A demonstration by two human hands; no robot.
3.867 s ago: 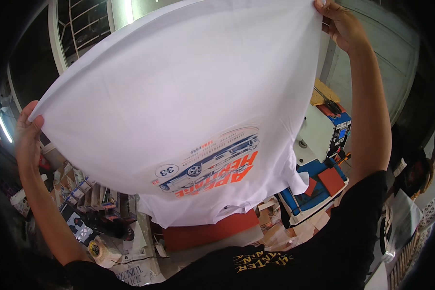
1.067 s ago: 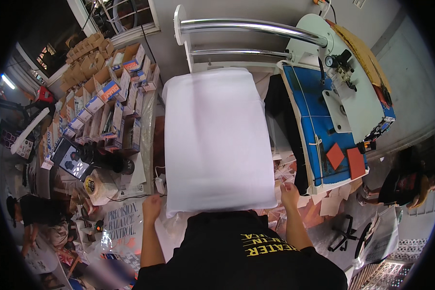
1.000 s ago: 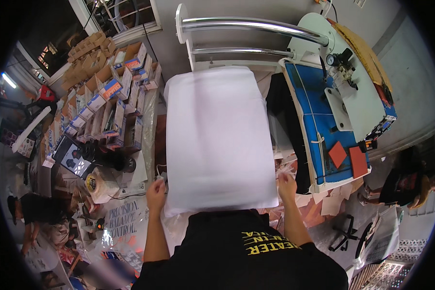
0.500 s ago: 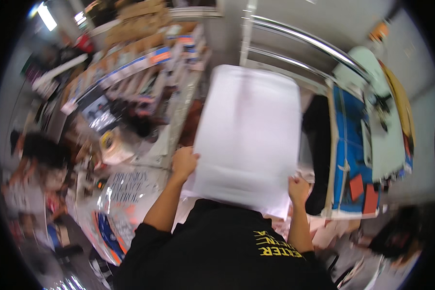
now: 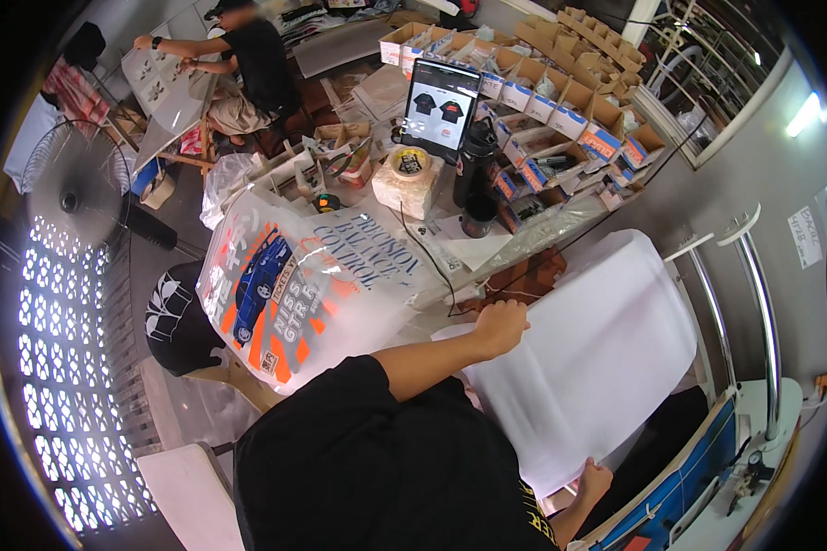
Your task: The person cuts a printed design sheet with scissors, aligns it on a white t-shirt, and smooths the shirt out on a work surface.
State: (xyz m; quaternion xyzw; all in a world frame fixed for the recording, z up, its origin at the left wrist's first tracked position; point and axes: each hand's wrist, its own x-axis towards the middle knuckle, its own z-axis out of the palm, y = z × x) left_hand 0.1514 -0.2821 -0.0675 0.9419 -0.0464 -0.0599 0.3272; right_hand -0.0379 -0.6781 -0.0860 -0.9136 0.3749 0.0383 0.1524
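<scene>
A large white sheet [image 5: 597, 358] with rounded corners lies over a flat board-like form in front of me, at the right of the view. My left hand [image 5: 503, 329] is closed on its left edge, knuckles up. At the near right corner my right hand [image 5: 594, 479] pinches the edge, fingers bent. Light folds run along the sheet's surface, and what lies beneath is mostly hidden. Left of it, clear films printed in orange, blue and dark lettering [image 5: 312, 285] cover the bench.
A tablet [image 5: 439, 108], black bottle [image 5: 476, 161] and tape roll [image 5: 410, 163] stand behind the films. Beyond are rows of cardboard bins [image 5: 560, 115]. Metal tubes [image 5: 758, 312] and a blue panel [image 5: 685, 496] stand at right. A fan [image 5: 69, 197] and another person [image 5: 257, 69] are at left.
My view has swung left, bringing the fan, tablet and co-worker into clear sight. The white sheet now shows lower right and tilted, with both hands still at its edges.
</scene>
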